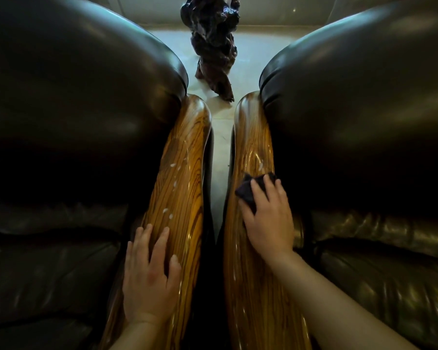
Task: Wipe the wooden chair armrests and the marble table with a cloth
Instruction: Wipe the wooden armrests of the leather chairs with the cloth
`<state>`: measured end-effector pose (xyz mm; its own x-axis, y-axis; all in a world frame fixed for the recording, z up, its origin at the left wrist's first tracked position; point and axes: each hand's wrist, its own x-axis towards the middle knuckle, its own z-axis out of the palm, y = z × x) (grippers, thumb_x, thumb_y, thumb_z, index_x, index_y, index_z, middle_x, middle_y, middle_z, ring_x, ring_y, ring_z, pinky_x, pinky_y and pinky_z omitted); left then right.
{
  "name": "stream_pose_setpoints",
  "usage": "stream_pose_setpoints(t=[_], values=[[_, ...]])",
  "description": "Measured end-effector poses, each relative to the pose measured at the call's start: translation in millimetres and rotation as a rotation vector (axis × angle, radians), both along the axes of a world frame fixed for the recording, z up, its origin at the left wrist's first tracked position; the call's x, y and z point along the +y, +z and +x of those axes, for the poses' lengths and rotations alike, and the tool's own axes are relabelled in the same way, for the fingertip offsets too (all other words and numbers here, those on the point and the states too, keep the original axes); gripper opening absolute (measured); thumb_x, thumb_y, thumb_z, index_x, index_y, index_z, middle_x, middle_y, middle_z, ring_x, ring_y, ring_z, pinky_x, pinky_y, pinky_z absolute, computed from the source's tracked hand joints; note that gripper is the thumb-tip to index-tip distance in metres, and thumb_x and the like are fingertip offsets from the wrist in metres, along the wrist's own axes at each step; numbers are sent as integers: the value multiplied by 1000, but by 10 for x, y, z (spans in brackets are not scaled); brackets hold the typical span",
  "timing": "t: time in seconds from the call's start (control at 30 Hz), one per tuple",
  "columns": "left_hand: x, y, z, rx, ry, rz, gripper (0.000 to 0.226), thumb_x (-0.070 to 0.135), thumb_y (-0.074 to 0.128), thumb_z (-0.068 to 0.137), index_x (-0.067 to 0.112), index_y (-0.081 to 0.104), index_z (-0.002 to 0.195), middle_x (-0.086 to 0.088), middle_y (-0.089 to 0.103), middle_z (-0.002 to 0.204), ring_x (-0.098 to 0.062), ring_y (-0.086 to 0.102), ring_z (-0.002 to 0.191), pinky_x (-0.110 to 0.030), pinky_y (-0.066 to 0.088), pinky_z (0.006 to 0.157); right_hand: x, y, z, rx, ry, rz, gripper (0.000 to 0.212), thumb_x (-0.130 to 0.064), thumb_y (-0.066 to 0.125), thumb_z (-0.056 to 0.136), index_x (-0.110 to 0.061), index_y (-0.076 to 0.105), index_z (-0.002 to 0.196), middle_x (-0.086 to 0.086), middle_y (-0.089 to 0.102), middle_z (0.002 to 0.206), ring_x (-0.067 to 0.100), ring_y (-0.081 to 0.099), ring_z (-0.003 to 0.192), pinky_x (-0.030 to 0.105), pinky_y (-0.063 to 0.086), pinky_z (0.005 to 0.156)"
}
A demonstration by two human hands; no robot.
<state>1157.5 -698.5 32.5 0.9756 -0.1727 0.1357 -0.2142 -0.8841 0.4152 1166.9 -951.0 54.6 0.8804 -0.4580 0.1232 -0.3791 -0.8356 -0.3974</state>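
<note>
Two glossy striped wooden armrests run side by side away from me. On the right armrest (253, 137), my right hand (268, 218) presses a dark cloth (250, 189) flat against the wood, just below a few white droplets. My left hand (149, 276) rests palm down with fingers spread on the left armrest (185, 157), which carries several white spots further up. No marble table is in view.
Dark leather chair backs (74, 84) and seats (390, 274) flank the armrests on both sides. A narrow gap of pale floor (220, 152) separates the two chairs. A dark carved wooden sculpture (213, 46) stands on the floor beyond the armrests.
</note>
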Motion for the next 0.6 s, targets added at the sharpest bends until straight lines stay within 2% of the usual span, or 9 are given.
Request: stream_pose_setpoints(t=[0.1, 0.3, 0.5, 0.6], values=[[7, 5, 16, 10, -24, 17, 55, 44, 32, 91, 29, 37, 145, -3, 27, 157, -17, 12, 150, -47, 15, 120, 29, 94, 290, 36, -46, 8, 59, -52, 42, 98, -24, 39, 149, 8, 31, 161, 28, 16, 152, 46, 16, 123], [1, 24, 16, 9, -24, -2, 55, 44, 33, 91, 28, 38, 144, -4, 29, 156, -21, 16, 150, -49, 17, 119, 137, -82, -430, -31, 251, -43, 52, -51, 38, 96, -33, 41, 144, -3, 27, 162, 15, 9, 154, 42, 13, 122], [20, 2, 18, 16, -28, 7, 55, 44, 34, 92, 30, 36, 145, -3, 27, 157, -18, 12, 150, -49, 16, 119, 1, 48, 161, -22, -57, 54, 54, -49, 44, 97, -25, 47, 144, 6, 36, 159, 25, 21, 151, 44, 21, 121], [26, -6, 15, 23, -31, 16, 55, 44, 34, 92, 30, 36, 145, -3, 26, 157, -17, 10, 150, -48, 16, 119, 13, 91, 168, -14, 25, 17, 52, -46, 47, 96, -25, 47, 144, 5, 37, 158, 25, 21, 150, 45, 19, 123]])
